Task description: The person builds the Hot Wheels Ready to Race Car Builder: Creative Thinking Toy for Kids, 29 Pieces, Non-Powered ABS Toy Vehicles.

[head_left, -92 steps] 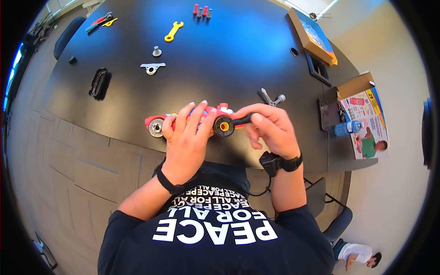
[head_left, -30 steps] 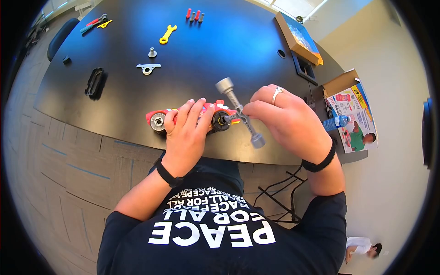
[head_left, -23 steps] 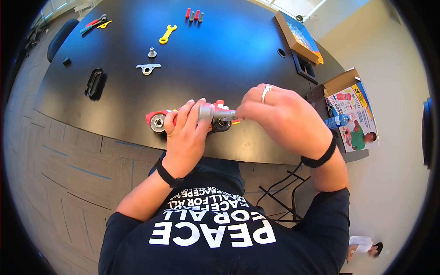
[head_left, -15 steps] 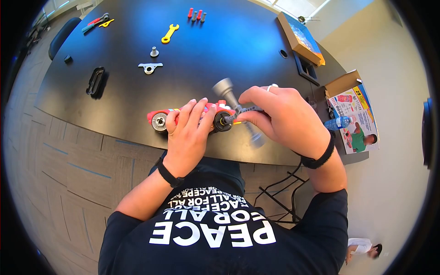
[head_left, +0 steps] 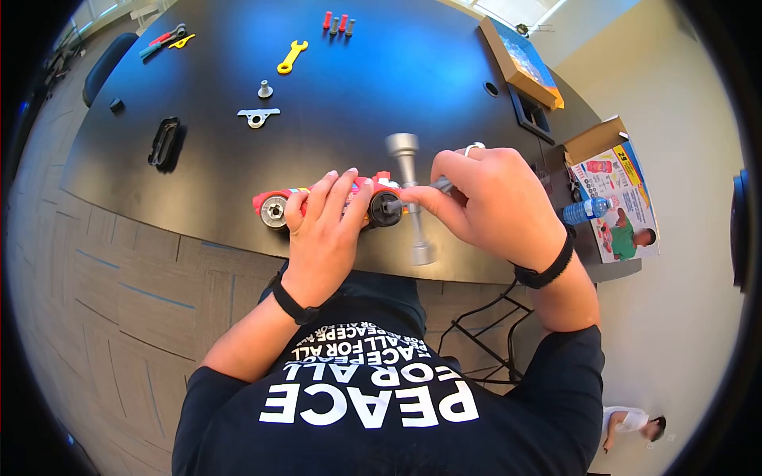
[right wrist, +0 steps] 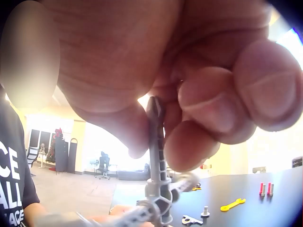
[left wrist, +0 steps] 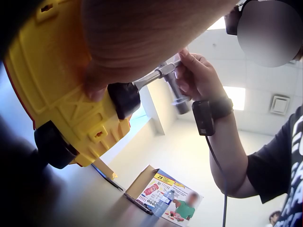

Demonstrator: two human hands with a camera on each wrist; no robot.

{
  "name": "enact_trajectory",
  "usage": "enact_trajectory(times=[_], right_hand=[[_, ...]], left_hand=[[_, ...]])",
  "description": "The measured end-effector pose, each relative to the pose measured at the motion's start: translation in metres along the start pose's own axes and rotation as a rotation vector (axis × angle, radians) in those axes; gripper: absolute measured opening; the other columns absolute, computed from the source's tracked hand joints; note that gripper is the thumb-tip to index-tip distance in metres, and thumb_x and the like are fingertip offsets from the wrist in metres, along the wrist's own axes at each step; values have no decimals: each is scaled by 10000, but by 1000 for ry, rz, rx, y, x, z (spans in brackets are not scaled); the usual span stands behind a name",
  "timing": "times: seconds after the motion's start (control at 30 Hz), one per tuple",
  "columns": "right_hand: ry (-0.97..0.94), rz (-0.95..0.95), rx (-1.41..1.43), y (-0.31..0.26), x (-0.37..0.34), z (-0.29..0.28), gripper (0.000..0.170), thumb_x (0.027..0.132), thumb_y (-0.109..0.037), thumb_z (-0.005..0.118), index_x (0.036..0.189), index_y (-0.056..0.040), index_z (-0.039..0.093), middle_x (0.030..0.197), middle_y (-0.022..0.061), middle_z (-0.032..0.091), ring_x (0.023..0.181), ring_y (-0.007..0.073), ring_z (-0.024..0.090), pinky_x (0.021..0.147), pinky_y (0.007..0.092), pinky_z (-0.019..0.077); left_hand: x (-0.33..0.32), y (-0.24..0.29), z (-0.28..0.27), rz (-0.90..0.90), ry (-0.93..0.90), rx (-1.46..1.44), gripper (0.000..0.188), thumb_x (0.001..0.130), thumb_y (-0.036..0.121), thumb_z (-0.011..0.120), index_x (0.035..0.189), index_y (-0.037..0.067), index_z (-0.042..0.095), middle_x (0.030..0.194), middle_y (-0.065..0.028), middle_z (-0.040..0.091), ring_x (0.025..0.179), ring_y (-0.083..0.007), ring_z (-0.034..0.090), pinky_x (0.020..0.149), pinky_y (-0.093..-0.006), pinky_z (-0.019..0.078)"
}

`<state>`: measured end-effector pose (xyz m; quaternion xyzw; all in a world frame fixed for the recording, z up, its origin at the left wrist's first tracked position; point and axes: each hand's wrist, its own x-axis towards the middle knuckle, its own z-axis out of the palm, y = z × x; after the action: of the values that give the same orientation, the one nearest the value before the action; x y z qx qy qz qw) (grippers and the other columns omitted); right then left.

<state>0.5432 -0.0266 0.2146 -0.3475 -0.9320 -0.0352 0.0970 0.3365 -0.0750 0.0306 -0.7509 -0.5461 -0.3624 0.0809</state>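
Note:
A red toy car (head_left: 270,200) lies tipped on its side near the table's front edge, its yellow underside (left wrist: 52,66) showing in the left wrist view. My left hand (head_left: 324,238) grips the car from above, fingers spread over its body. With thumb and fingers, my right hand (head_left: 504,202) pinches one arm of a grey cross-shaped lug wrench (head_left: 406,165). The opposite arm's tip meets the centre of the black wheel (head_left: 381,214) at the car's right end. The other wheel (head_left: 274,211), with a silver hub, is at the left end.
Farther back lie a yellow wrench (head_left: 293,57), a grey bracket (head_left: 258,118), a grey peg (head_left: 265,90), red and grey bolts (head_left: 344,24) and a black frame-like part (head_left: 165,143). A water bottle (head_left: 586,211) and toy box (head_left: 615,190) stand at right.
Earlier the grey lug wrench lay on the table while my right fingers were at the wheel. Since then it was picked up and set against the wheel, and its cross arms have turned. The left hand stays.

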Motion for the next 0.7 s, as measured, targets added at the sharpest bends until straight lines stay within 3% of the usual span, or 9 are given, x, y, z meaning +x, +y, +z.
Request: enact_trajectory(times=[0.07, 0.4, 0.47, 0.6, 0.7], right_hand=[[54, 30, 126, 0, -2, 2, 349, 1014, -352, 816, 949, -54, 648, 735, 140, 658, 706, 359, 686, 649, 470, 542], [61, -30, 198, 1, -9, 6, 258, 983, -268, 844, 1016, -68, 685, 859, 106, 683, 827, 344, 701, 712, 464, 567], [109, -57, 223, 3, -10, 8, 225, 932, -227, 909, 1012, -80, 758, 849, 76, 695, 757, 305, 681, 668, 407, 545], [90, -11, 237, 6, -22, 10, 194, 933, -186, 896, 1063, -90, 788, 880, 76, 687, 776, 308, 677, 687, 416, 551], [71, 29, 229, 11, -40, 14, 236, 954, -194, 845, 1151, -98, 758, 958, 70, 685, 902, 315, 701, 757, 454, 581]], left_hand=[[-1, 0, 0, -3, -2, -1, 562, 909, 136, 847, 1446, 159, 683, 1535, -45, 684, 1425, -264, 606, 1161, -486, 316], [-3, -2, 2, 14, 2, -25, 538, 913, 150, 865, 1420, 99, 694, 1557, -53, 680, 1422, -286, 621, 1158, -512, 327], [-3, -2, 2, 19, 8, -26, 533, 916, 151, 865, 1418, 99, 695, 1559, -53, 679, 1422, -286, 621, 1159, -513, 326], [-3, -2, -1, 11, -15, -7, 541, 908, 145, 865, 1422, 110, 698, 1569, -46, 669, 1434, -278, 611, 1170, -509, 321], [0, 2, -1, 21, -22, -6, 562, 898, 125, 863, 1434, 115, 694, 1569, -39, 666, 1442, -270, 602, 1188, -501, 305]])
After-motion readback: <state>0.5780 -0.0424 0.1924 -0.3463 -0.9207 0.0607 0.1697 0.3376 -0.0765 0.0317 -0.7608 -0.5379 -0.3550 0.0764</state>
